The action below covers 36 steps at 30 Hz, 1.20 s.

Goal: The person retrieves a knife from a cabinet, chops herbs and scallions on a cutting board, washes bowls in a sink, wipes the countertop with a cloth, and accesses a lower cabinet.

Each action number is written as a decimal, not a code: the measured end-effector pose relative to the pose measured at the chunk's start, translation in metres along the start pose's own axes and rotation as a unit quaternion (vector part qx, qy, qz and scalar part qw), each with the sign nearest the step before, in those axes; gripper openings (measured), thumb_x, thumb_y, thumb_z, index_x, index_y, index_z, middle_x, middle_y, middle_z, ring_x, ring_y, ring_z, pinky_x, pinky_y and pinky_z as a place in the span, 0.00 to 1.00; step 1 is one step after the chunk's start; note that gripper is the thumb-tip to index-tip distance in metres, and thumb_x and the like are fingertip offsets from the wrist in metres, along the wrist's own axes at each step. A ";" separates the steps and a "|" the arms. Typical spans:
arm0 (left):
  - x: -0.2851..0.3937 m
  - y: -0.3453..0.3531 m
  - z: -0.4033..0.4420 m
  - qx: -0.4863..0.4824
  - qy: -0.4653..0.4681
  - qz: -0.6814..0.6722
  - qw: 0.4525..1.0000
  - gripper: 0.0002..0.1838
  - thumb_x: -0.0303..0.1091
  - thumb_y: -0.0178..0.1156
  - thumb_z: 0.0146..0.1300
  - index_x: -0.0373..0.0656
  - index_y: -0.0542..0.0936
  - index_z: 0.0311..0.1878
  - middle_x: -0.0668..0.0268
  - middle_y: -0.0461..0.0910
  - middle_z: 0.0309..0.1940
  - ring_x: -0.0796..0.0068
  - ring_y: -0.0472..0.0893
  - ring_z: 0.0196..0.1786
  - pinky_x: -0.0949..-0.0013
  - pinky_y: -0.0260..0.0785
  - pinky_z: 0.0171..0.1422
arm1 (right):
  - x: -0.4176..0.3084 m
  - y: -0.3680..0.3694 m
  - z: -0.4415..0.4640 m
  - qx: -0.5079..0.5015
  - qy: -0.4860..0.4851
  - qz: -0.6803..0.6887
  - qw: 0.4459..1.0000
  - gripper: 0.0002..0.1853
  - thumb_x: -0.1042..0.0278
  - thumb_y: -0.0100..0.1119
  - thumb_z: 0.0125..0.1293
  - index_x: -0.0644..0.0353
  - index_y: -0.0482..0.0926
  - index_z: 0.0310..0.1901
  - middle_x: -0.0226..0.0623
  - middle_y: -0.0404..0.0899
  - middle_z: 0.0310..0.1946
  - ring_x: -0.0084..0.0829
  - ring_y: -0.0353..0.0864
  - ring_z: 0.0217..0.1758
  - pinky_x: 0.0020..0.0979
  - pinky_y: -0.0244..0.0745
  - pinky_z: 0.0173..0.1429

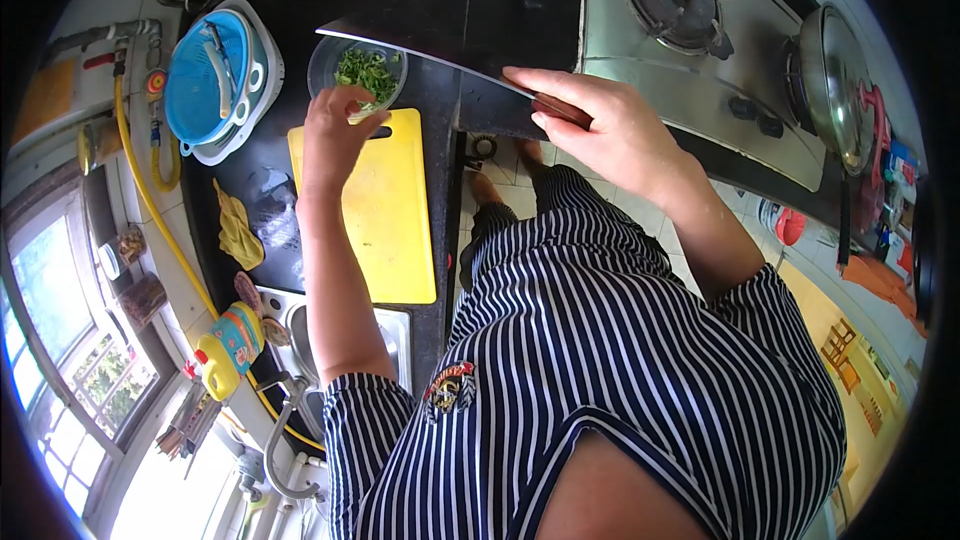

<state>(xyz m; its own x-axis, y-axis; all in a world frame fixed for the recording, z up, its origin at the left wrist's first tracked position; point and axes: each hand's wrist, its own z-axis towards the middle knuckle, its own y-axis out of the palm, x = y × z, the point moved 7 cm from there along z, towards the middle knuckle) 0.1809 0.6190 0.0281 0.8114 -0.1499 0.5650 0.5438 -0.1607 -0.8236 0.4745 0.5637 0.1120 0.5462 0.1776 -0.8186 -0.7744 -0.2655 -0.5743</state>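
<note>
My right hand (pixel 620 130) is closed round the handle of a kitchen knife (pixel 430 54), whose long blade stretches left above the dark counter. Chopped green leaves (pixel 366 74) lie in a clear bowl (pixel 322 65) beyond the cutting board. At the bowl's near edge is my left hand (pixel 338 135), its fingers curved and a gap showing between thumb and forefinger. I make out nothing held in it. Below that hand lies a yellow cutting board (pixel 390 210), bare but for a few tiny specks.
A blue basket (pixel 190 90) in a white basin stands at the left, with a peeler-like tool in it. A yellow cloth (pixel 236 227) lies near the sink (pixel 395 330). To the right are a gas stove (pixel 640 40) and a lidded pan (pixel 835 90).
</note>
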 end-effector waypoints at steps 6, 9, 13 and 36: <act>-0.012 0.007 -0.002 0.021 0.025 0.042 0.999 0.08 0.36 0.74 0.57 0.45 0.87 0.37 0.63 0.82 0.36 0.62 0.81 0.44 0.59 0.72 0.52 | 0.003 0.001 -0.003 -0.014 0.026 0.007 1.000 0.25 0.78 0.64 0.68 0.54 0.79 0.66 0.35 0.88 0.44 0.19 0.81 0.37 0.25 0.80 0.46; -0.028 0.010 0.004 -0.004 -0.138 -0.152 0.979 0.07 0.37 0.72 0.60 0.44 0.89 0.34 0.62 0.83 0.35 0.58 0.81 0.44 0.60 0.70 0.55 | 0.004 0.001 -0.004 -0.013 0.021 0.011 1.000 0.25 0.78 0.64 0.68 0.54 0.79 0.66 0.36 0.88 0.44 0.19 0.81 0.37 0.25 0.80 0.46; -0.010 -0.005 0.031 0.078 -0.039 0.110 0.990 0.14 0.44 0.68 0.61 0.42 0.89 0.33 0.62 0.83 0.45 0.57 0.79 0.53 0.56 0.69 0.58 | 0.008 0.002 -0.002 -0.006 0.031 0.042 0.999 0.25 0.77 0.64 0.68 0.54 0.79 0.66 0.35 0.86 0.40 0.18 0.78 0.35 0.24 0.78 0.44; -0.100 -0.051 -0.120 0.101 -0.229 0.041 0.967 0.11 0.40 0.67 0.63 0.44 0.88 0.41 0.57 0.87 0.36 0.55 0.86 0.40 0.61 0.76 0.47 | -0.015 0.042 0.001 -0.127 0.043 0.097 0.986 0.23 0.74 0.63 0.69 0.57 0.78 0.65 0.27 0.82 0.34 0.16 0.77 0.34 0.22 0.75 0.42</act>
<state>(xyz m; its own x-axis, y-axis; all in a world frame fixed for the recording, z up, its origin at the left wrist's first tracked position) 0.0460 0.5252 0.0196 0.8386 0.3008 0.4541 0.4664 0.0340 -0.8839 0.4336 0.5508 0.1006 0.4286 0.0212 -0.9033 -0.7689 -0.5165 -0.3769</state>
